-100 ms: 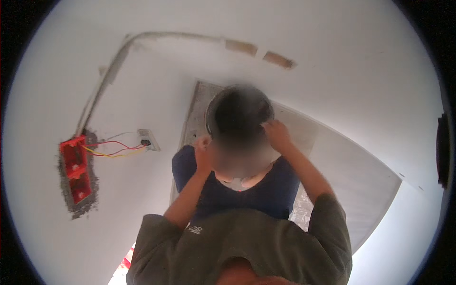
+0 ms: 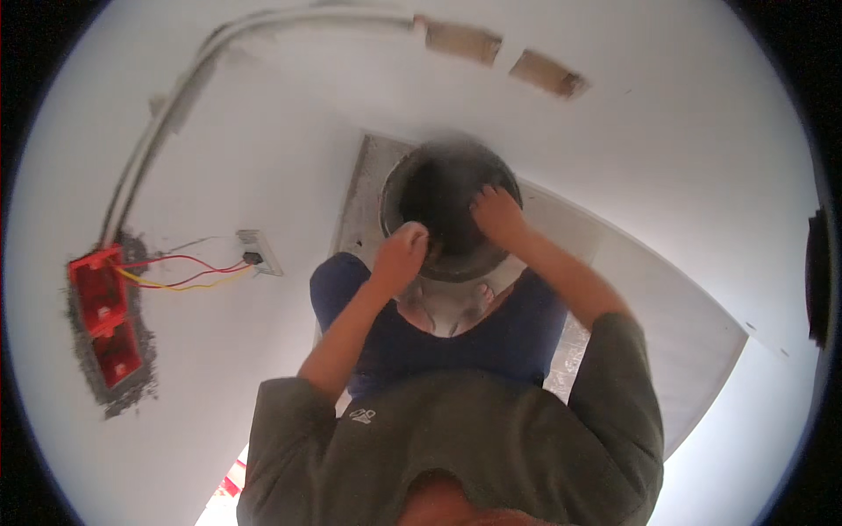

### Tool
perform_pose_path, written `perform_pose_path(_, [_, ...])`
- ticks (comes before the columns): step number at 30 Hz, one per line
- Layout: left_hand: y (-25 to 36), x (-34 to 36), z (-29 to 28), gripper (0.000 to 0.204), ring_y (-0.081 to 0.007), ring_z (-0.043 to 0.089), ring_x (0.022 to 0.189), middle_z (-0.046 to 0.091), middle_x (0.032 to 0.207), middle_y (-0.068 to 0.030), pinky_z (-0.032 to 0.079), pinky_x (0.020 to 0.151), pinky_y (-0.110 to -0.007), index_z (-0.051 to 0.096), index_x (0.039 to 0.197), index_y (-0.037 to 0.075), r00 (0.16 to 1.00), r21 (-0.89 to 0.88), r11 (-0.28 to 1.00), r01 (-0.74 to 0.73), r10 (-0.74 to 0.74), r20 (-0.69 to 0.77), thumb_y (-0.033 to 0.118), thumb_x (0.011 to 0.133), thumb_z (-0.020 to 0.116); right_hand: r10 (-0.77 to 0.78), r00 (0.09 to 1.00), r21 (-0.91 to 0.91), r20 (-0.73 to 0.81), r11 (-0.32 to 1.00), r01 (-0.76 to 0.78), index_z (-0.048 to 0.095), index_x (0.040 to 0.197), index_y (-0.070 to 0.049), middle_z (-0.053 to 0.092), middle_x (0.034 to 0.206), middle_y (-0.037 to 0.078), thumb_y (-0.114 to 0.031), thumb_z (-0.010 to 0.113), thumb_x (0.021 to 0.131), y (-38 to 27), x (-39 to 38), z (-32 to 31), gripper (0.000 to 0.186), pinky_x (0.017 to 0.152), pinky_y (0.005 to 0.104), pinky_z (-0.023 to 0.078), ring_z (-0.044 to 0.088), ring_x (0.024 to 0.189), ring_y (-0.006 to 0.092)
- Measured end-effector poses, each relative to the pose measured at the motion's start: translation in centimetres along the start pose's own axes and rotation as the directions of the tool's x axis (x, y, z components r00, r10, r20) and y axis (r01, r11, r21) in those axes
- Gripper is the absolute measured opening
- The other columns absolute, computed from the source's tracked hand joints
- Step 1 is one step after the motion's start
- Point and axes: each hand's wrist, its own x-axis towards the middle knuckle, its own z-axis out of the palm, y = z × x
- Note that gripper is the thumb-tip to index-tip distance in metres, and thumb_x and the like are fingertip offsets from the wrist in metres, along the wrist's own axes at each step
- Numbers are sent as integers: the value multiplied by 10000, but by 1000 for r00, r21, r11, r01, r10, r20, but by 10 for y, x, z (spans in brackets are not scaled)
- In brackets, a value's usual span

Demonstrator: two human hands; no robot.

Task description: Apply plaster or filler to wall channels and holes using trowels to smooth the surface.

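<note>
Head view: since the earlier frame, the bare left hand (image 2: 401, 260) and bare right hand (image 2: 501, 217) have moved inward over the round, black bucket (image 2: 469, 266), just beyond the person's feet (image 2: 484, 296) — forearms (image 2: 340, 346) slanting together, left fingers curled, right fingers loosely bent; whether either grips anything, I cannot tell.

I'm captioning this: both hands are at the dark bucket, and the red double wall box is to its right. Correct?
No: the head view shows the red double wall box left of the dark bucket, not right. The rest holds.
</note>
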Motion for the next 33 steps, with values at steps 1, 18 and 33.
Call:
perform_pose_path(1, [-7,21,7,423,-330,718,982,729,1078,-169,559,878,-467,658,1161,2,992,221,969,-111,93,90,359,936,669,-50,997,-137,54,989,57,759,1165,-131,697,1206,98,-273,598,944,7,25,13,308,977,450,416,569,1189,304])
perform_pose_path(18, [-49,109,140,298,-285,705,1154,734,1239,-105,582,885,-414,769,1187,125,824,755,611,-238,-285,490,210,959,597,115,918,-344,380,939,25,768,1166,-104,740,1179,92,-231,586,959,22,109,86,303,865,441,526,682,1123,282])
perform_pose_path(33, [18,-8,-41,412,-395,709,863,719,904,-208,554,751,-511,667,1002,59,991,614,787,-56,-34,133,447,861,683,214,977,-3,9,977,-214,793,941,-73,774,971,148,-124,642,883,23,2,-30,170,744,435,608,759,925,312])
